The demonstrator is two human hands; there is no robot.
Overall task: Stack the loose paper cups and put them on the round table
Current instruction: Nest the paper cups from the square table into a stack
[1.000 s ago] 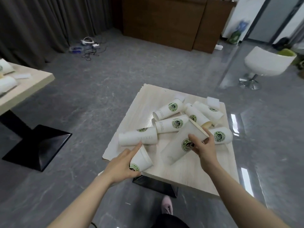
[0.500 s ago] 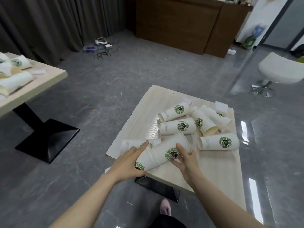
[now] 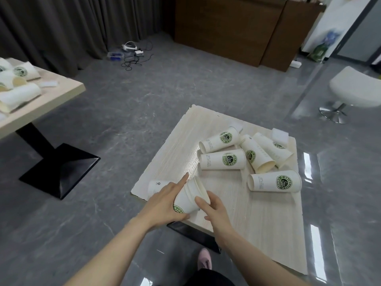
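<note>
White paper cups with green logos lie on a square light-wood table (image 3: 268, 223). My left hand (image 3: 165, 201) grips the base end of a short nested cup stack (image 3: 188, 198), index finger stretched along its side. At the stack's open rim, my right hand (image 3: 214, 209) holds on with thumb against the wall. Another cup (image 3: 157, 185) lies partly hidden behind my left hand. Several loose cups lie on their sides further back: one (image 3: 220, 140), one (image 3: 223, 159), one (image 3: 256, 154), one (image 3: 272, 149), and one (image 3: 275, 181) to the right.
A second table (image 3: 51, 98) at the left carries more cups, above a black base (image 3: 59, 168). A white stool (image 3: 354, 89) stands at the right. Cables and a headset (image 3: 132, 52) lie on the floor. White foam pieces (image 3: 279, 135) sit at the table's far edge.
My right hand brought a long cup from the pile down to my left hand and slid it into the cup held there. The two now sit nested near the table's front left corner.
</note>
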